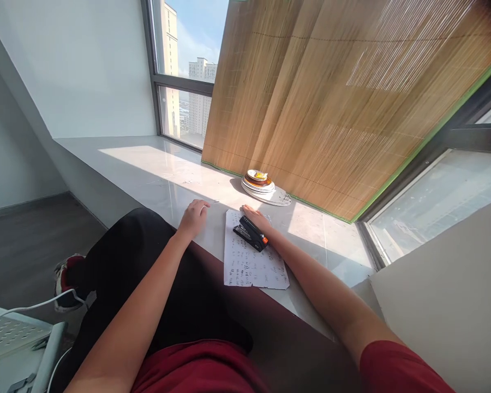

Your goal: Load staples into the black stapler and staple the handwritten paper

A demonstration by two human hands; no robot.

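Observation:
My left hand (195,218) rests on the pale windowsill (147,177), its fingers loosely bent and nothing seen in them. Lying low over the top edge of a handwritten sheet of paper (245,270), my right hand (257,217) has its fingers stretched out and holds nothing visible. A black stapler (250,233) with an orange patch at one end lies on the sheet, close beside my right hand and wrist. Rows of small writing cover the paper, too small to read.
A stack of plates (258,185) stands on the sill beyond the paper, against a bamboo blind (294,109). The window (186,109) is at the back left. A white perforated stand (20,333) with a cable is at lower left, beside my knee.

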